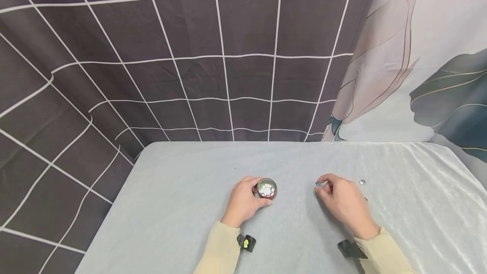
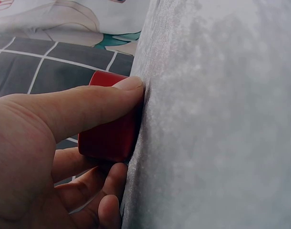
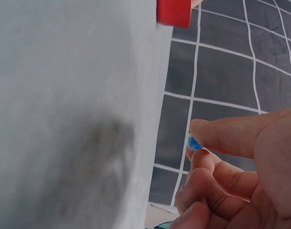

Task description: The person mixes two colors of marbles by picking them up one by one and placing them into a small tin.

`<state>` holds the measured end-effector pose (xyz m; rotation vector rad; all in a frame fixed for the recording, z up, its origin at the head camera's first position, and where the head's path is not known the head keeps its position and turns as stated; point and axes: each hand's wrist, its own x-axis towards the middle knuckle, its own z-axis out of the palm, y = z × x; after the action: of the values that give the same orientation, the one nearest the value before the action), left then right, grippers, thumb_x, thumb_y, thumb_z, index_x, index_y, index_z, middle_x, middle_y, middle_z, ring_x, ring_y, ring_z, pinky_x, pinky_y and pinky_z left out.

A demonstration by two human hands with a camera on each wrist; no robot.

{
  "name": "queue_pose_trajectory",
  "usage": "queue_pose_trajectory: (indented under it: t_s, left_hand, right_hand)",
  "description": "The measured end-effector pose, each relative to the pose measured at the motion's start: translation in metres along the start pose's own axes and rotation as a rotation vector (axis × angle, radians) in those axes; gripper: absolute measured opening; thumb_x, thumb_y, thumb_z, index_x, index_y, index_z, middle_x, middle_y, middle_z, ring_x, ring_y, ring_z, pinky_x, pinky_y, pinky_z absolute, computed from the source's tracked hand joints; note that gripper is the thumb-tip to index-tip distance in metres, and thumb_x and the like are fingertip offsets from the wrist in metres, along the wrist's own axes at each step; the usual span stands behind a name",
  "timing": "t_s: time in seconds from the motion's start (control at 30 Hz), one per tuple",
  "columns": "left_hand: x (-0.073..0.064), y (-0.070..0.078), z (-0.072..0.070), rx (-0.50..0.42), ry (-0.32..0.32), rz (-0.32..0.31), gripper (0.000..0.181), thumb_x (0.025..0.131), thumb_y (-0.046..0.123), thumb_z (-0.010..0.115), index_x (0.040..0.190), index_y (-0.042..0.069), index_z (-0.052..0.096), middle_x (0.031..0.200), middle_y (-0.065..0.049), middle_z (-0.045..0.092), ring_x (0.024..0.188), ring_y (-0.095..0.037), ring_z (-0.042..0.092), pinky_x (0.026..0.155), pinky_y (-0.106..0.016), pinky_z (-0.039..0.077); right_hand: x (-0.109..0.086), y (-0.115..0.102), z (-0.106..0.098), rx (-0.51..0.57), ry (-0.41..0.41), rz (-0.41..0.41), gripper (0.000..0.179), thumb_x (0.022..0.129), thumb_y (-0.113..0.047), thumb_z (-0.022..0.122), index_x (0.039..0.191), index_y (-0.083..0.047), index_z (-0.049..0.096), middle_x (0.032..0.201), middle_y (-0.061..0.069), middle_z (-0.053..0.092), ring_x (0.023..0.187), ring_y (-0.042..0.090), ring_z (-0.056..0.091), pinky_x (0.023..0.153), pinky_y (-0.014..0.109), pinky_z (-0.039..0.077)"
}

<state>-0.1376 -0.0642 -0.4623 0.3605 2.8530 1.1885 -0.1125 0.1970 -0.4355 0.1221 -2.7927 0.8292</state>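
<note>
My left hand (image 1: 243, 200) holds a small round red tin (image 1: 267, 188) from its left side, thumb at the near side and fingers around the far side. In the left wrist view the red wall of the tin (image 2: 109, 138) stands on the cloth under the thumb. Its open top shows a shiny inside with some pale and greenish spots. To the right, my right hand (image 1: 344, 200) pinches a small clear-and-blue glass bead (image 3: 194, 142) between thumb and fingertip, raised over the cloth and apart from the tin.
A pale grey velvety cloth (image 1: 171, 206) covers the table. A clear glass bead (image 1: 362, 182) lies right of my right hand, and a small greenish piece (image 1: 366, 198) shows partly behind that hand. A dark checked curtain (image 1: 198, 75) hangs along the table's far and left edges.
</note>
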Motion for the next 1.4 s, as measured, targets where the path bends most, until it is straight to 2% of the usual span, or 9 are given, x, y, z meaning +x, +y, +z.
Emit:
queue_pose_trajectory:
  t_s: [0.27,0.5,0.87,1.4]
  left_hand:
    - [-0.001,0.000,0.000,0.004,0.002,0.007,0.053,0.072,0.019,0.092,0.119,0.006,0.072,0.110,-0.003,0.067,0.098,-0.019,0.062,0.089,-0.040,0.049]
    - [-0.001,0.000,0.000,-0.001,0.003,0.006,0.053,0.071,0.019,0.092,0.119,0.006,0.072,0.106,-0.002,0.066,0.090,-0.015,0.058,0.083,-0.037,0.049]
    - [0.000,0.000,0.000,0.002,0.004,0.008,0.052,0.071,0.019,0.092,0.118,0.007,0.072,0.104,-0.001,0.066,0.086,-0.013,0.057,0.081,-0.035,0.048]
    - [0.000,-0.001,0.000,0.000,0.015,0.022,0.052,0.070,0.018,0.092,0.117,0.007,0.073,0.110,-0.004,0.068,0.095,-0.017,0.062,0.087,-0.039,0.050]
  right_hand:
    - [0.004,-0.007,0.004,0.016,0.000,-0.013,0.013,0.086,-0.013,0.075,0.096,-0.006,0.072,0.065,-0.009,0.056,0.060,0.010,0.050,0.058,0.034,0.043]
    - [0.006,-0.014,0.005,0.022,-0.001,-0.024,0.013,0.086,-0.013,0.074,0.097,-0.006,0.073,0.066,-0.009,0.056,0.059,0.009,0.050,0.058,0.034,0.044]
    - [0.007,-0.022,0.008,0.028,0.015,-0.055,0.012,0.085,-0.012,0.075,0.095,-0.007,0.073,0.066,-0.011,0.055,0.059,0.008,0.049,0.058,0.034,0.044]
    - [0.009,-0.033,0.018,0.044,-0.003,-0.074,0.010,0.084,-0.011,0.075,0.094,-0.008,0.072,0.064,-0.012,0.053,0.058,0.006,0.047,0.058,0.032,0.043]
